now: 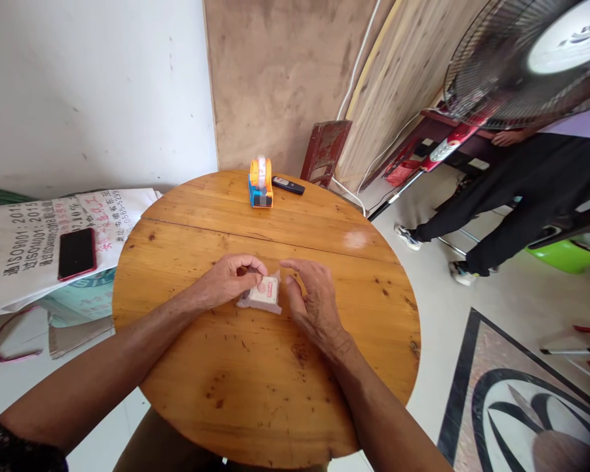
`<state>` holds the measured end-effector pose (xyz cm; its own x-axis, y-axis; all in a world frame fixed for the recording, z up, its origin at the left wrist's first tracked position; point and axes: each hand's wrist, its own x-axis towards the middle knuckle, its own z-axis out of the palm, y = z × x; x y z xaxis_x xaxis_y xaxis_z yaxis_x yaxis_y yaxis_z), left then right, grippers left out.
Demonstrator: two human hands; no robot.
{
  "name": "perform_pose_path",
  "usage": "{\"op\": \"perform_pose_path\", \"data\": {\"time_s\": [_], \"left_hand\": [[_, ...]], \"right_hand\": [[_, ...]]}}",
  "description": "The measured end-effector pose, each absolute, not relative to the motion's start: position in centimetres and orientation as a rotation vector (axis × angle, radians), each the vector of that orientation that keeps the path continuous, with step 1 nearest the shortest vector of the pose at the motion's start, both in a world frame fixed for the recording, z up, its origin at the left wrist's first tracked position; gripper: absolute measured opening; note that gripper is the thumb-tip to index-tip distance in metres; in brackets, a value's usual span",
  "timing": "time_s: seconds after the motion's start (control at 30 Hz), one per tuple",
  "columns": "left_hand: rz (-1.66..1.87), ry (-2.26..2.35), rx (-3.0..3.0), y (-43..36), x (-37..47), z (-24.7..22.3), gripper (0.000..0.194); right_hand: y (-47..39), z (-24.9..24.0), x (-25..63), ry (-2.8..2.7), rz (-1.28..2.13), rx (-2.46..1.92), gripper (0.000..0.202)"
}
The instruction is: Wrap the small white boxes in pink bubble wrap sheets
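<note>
A small white square packet [264,291] with red print, in a clear plastic wrapper, lies on the round wooden table [201,367]. My left hand [231,278] is at its upper left edge, thumb and fingers pinched together on it. Just right of the packet is my right hand [314,295], its thumb and index finger apart and nothing between them. Its other fingers are curled and partly hidden.
An orange and blue tape dispenser [261,183] and a black remote [288,185] stand near the far edge. Left of the table, a phone [77,254] rests on printed sacks [19,229]. At the right are a fan [531,59] and a person in black trousers [511,190].
</note>
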<state>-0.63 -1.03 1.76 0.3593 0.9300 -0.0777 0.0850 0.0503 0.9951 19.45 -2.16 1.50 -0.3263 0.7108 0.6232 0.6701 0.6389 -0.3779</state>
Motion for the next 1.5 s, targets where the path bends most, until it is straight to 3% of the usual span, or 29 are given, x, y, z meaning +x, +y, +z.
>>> {"op": "perform_pose_path", "data": {"time_s": [0.67, 0.97, 1.5], "left_hand": [[0.906, 0.987, 1.387, -0.7, -0.9, 1.6, 0.022], [0.867, 0.966, 1.367, -1.0, -0.9, 1.8, 0.02], [0.854, 1.013, 1.374, -0.9, -0.9, 1.4, 0.018]], "right_hand": [[-3.2, 3.5, 19.0, -2.233, 0.356, -0.872, 0.025], [-3.0, 2.7, 18.7, -2.244, 0.24, -0.9, 0.011], [-2.9, 2.6, 18.2, -2.173, 0.245, -0.936, 0.014]]}}
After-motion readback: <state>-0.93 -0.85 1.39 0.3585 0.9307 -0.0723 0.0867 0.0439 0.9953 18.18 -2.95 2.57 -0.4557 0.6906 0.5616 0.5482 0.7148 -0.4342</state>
